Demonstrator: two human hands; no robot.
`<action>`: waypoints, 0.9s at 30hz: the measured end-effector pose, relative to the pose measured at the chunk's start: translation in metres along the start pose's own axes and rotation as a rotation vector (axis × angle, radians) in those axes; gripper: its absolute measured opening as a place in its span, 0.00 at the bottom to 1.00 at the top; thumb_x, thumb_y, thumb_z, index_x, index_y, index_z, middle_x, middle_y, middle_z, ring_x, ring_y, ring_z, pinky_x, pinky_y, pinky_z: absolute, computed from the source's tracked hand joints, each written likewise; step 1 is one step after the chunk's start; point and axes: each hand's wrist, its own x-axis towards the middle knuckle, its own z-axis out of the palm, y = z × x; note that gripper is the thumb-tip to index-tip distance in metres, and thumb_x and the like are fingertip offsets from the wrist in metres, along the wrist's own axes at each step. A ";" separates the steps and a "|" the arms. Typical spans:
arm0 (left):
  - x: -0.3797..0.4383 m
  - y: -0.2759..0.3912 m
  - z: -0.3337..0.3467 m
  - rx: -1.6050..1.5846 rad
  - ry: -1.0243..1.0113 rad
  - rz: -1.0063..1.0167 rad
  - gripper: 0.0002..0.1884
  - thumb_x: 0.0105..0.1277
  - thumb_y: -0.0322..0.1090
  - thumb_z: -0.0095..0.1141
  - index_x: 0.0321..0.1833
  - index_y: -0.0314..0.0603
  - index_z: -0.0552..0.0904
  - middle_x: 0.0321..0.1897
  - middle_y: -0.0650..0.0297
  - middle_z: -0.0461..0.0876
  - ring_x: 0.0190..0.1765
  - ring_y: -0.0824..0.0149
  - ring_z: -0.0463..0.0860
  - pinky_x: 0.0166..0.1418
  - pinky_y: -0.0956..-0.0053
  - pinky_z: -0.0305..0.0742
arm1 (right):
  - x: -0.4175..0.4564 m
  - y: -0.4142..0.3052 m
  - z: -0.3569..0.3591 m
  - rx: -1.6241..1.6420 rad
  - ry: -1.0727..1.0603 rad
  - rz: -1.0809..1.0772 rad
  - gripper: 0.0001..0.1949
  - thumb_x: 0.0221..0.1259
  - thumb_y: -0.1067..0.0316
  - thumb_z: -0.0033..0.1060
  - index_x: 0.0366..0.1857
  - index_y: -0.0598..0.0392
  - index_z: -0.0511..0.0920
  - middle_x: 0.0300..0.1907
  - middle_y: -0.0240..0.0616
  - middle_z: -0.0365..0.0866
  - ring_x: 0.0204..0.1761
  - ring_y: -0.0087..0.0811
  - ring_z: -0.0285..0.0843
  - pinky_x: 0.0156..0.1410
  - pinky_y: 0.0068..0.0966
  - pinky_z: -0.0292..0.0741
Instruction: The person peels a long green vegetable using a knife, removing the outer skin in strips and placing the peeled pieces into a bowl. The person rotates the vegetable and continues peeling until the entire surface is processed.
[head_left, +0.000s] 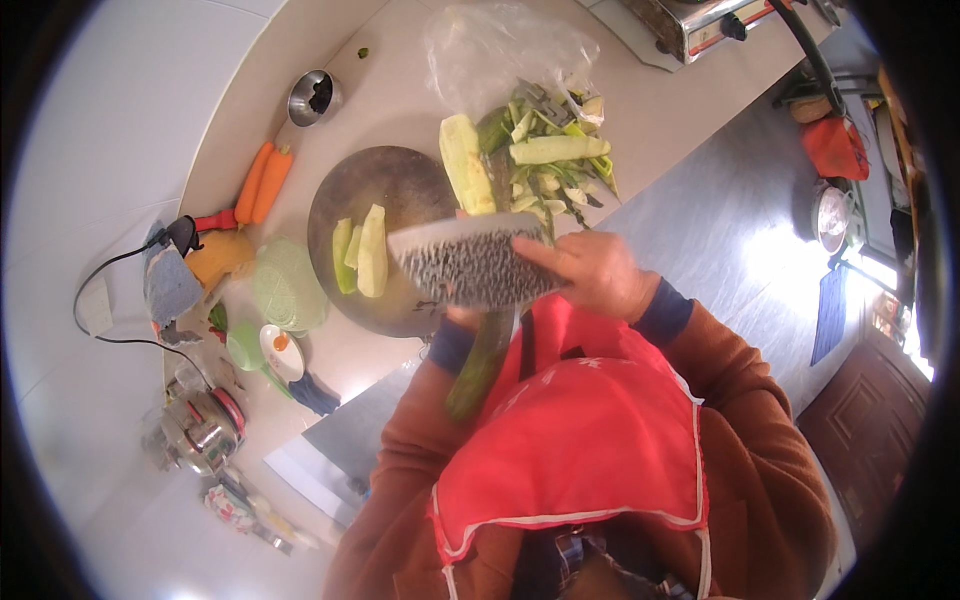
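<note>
My right hand (600, 274) grips a broad kitchen knife (480, 259) with a dimpled blade, its index finger stretched along the metal. Behind the blade, my left hand (463, 318) is mostly hidden. It appears to hold a long green squash (480, 367), whose lower end slants down against the red apron (577, 435). A pale peeled squash piece (466, 161) lies at the edge of the round dark chopping board (405, 169), beyond the blade. Several pale cut squash lengths (371, 251) rest on the board's left side. Peelings (559, 169) are heaped right of the peeled piece.
A clear plastic bag (510, 52) lies behind the peelings. Two carrots (262, 184), a metal bowl (311, 97) and a green basket (289, 285) stand left of the board. A gas stove (697, 30) is at the back right. The counter edge (697, 150) runs diagonally at right.
</note>
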 end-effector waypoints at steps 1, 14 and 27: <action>-0.001 -0.001 -0.001 -0.055 0.008 0.011 0.27 0.79 0.55 0.38 0.72 0.46 0.67 0.66 0.55 0.73 0.66 0.58 0.74 0.72 0.62 0.68 | 0.000 0.000 0.000 -0.046 -0.013 -0.021 0.37 0.44 0.72 0.66 0.67 0.39 0.72 0.27 0.35 0.75 0.28 0.41 0.78 0.33 0.37 0.76; -0.009 0.000 0.003 0.162 0.081 -0.043 0.25 0.73 0.54 0.50 0.64 0.46 0.74 0.61 0.61 0.77 0.64 0.60 0.75 0.73 0.59 0.66 | -0.002 0.023 0.005 -0.121 0.006 -0.021 0.44 0.37 0.67 0.70 0.70 0.37 0.68 0.28 0.34 0.73 0.29 0.41 0.76 0.35 0.37 0.75; 0.006 -0.002 0.048 -0.180 0.091 -0.034 0.22 0.77 0.41 0.41 0.67 0.32 0.70 0.66 0.52 0.73 0.69 0.56 0.71 0.77 0.57 0.62 | 0.001 0.045 0.013 -0.205 0.143 -0.046 0.37 0.44 0.71 0.63 0.68 0.36 0.72 0.24 0.31 0.72 0.26 0.39 0.77 0.32 0.35 0.75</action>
